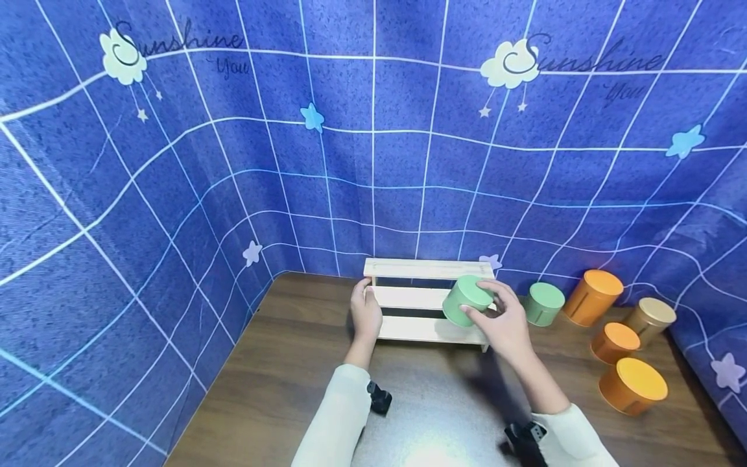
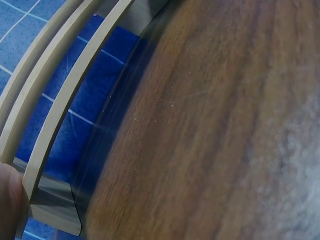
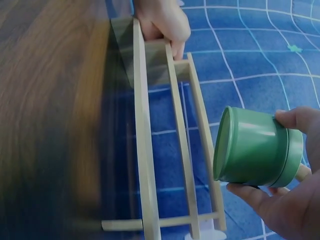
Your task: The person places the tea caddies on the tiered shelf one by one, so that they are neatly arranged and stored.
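A small three-tier wooden rack (image 1: 428,329) of pale wood stands near the back of the table, by the blue cloth. My left hand (image 1: 366,311) grips the rack's left end; in the right wrist view that hand (image 3: 164,21) has its fingers round the end piece. With thumb and fingers, my right hand (image 1: 506,322) holds a round green tin (image 1: 467,299) by its lid end. The tin is tilted and overlaps the rack's right half in the head view. From the right wrist, the green tin (image 3: 252,147) appears beside the rack's top tier.
Right of the rack stand a second green tin (image 1: 545,303), a tall orange tin (image 1: 593,298), a gold tin (image 1: 650,319), a small orange tin (image 1: 615,343) and a wide yellow-orange tin (image 1: 633,386). Blue patterned cloth (image 1: 403,162) hangs behind the brown wooden table (image 1: 257,395).
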`<state>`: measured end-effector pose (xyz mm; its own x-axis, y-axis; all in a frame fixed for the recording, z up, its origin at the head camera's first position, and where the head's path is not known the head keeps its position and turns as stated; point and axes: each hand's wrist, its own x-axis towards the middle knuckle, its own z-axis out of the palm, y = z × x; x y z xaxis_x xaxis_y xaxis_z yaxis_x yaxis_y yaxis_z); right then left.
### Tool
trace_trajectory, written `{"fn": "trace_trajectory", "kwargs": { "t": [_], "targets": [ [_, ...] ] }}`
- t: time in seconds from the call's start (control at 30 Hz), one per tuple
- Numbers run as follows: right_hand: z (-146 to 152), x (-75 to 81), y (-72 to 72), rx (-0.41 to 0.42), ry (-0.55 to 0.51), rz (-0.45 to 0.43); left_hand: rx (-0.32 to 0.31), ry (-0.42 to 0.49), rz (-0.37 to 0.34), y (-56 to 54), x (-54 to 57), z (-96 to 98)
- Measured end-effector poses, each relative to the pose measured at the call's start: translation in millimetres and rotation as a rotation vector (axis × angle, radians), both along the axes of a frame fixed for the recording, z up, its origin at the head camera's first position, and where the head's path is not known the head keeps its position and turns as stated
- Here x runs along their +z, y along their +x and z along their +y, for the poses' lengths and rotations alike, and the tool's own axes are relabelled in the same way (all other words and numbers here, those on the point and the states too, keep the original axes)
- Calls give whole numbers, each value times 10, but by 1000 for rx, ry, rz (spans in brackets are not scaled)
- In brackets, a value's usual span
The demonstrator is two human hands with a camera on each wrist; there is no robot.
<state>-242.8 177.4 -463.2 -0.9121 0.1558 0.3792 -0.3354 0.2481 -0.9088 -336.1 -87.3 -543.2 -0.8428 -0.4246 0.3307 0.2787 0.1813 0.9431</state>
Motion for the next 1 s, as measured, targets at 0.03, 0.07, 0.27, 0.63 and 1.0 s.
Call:
{"fn": "trace_trajectory", "kwargs": {
  "t": [0.03,0.07,0.27,0.63,1.0],
  "targets": [
    [-22,-9,-11,4,-10,1,-4,-2,0,0,-2,6],
    [-48,-17,-21,9,-23,0,-6,-5,0,2,-6,9],
    [-219,-70,-93,63,-77,12,4,-20,-17,-1,-20,20],
    [-612,-60,-215,112,-66,84,13,31,-21,-5,-42,-42],
    [-875,-28,-416,112,-37,139,16,34,-16,-24,-54,-18]
  ]
}}
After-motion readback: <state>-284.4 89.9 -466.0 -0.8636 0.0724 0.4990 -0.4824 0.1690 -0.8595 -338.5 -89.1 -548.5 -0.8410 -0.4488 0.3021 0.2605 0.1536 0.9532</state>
